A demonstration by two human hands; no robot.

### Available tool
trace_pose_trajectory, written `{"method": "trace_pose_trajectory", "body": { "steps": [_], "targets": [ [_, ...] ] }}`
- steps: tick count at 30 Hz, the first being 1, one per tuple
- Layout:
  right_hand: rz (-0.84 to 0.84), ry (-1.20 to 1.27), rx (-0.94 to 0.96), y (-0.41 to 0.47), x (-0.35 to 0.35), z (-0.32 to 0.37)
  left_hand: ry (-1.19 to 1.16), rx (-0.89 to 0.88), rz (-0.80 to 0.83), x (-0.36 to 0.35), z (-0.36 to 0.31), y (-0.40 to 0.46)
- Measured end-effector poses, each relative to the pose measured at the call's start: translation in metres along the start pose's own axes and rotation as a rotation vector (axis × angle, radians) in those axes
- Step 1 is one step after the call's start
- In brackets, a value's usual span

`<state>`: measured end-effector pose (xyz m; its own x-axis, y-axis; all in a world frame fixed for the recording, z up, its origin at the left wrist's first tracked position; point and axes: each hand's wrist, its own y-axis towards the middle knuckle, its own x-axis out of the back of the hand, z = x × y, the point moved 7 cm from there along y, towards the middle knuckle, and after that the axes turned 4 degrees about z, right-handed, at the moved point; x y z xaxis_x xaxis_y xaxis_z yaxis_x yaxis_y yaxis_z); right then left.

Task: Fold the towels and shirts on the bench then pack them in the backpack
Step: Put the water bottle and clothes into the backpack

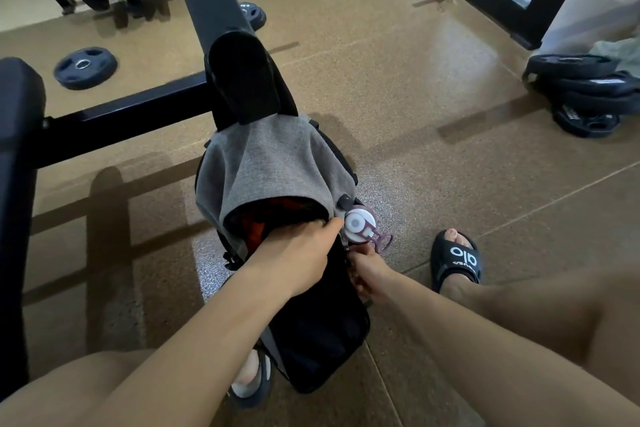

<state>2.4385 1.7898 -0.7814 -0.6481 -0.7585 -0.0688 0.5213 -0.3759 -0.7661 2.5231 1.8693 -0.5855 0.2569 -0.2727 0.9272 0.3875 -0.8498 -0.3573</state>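
On the gym floor between the person's feet stands the backpack, grey flap up, orange cloth inside. The left hand reaches into its mouth, fingers hidden, grip unclear. The right hand pinches the pack's side edge beside a bottle.

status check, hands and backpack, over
Left hand reaching into the backpack mouth; right hand gripping its side. Red fabric inside, grey flap thrown back. Water bottle in the side pocket, crowding the opening.
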Motion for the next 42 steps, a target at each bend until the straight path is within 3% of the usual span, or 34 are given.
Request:
{"method": "trace_pose_trajectory", "body": {
  "steps": [4, 9, 14, 18, 21, 24, 27, 30, 34, 36, 42],
  "targets": [
    [0.029, -0.145, 0.021, -0.007, -0.001, 0.005, 0.004, 0.009, 0.019, 0.001, -0.003, 0.000],
    [-0.013, -0.857, 0.152, -0.013, 0.003, 0.032, -0.012, -0.002, 0.028, 0.002, -0.010, -0.002],
    [0.132, -1.110, 0.209, -0.053, 0.003, 0.060, -0.044, -0.043, 0.021, 0.004, -0.019, -0.002],
    [0.219, -0.965, 0.093, -0.070, 0.024, 0.070, -0.116, -0.078, -0.018, 0.007, -0.028, -0.010],
    [0.179, -0.753, 0.084, -0.085, 0.036, 0.078, -0.325, -0.116, -0.023, -0.009, -0.042, -0.014],
    [0.151, -0.667, 0.100, -0.095, 0.044, 0.083, -0.452, 0.007, 0.114, -0.057, -0.052, -0.017],
    [0.161, -0.661, 0.086, -0.101, 0.053, 0.078, -0.282, 0.158, 0.279, -0.112, -0.063, -0.027],
    [0.182, -0.665, 0.094, -0.105, 0.058, 0.075, -0.060, 0.194, 0.142, -0.125, -0.089, -0.034],
    [0.188, -0.651, 0.100, -0.104, 0.063, 0.073, 0.234, -0.077, 0.009, -0.137, -0.121, -0.033],
    [0.196, -0.670, 0.099, -0.104, 0.063, 0.073, 0.271, -0.143, 0.042, -0.136, -0.132, -0.033],
    [0.230, -0.751, 0.114, -0.106, 0.056, 0.075, 0.330, 0.074, 0.148, -0.127, -0.126, -0.021]
  ]
}}
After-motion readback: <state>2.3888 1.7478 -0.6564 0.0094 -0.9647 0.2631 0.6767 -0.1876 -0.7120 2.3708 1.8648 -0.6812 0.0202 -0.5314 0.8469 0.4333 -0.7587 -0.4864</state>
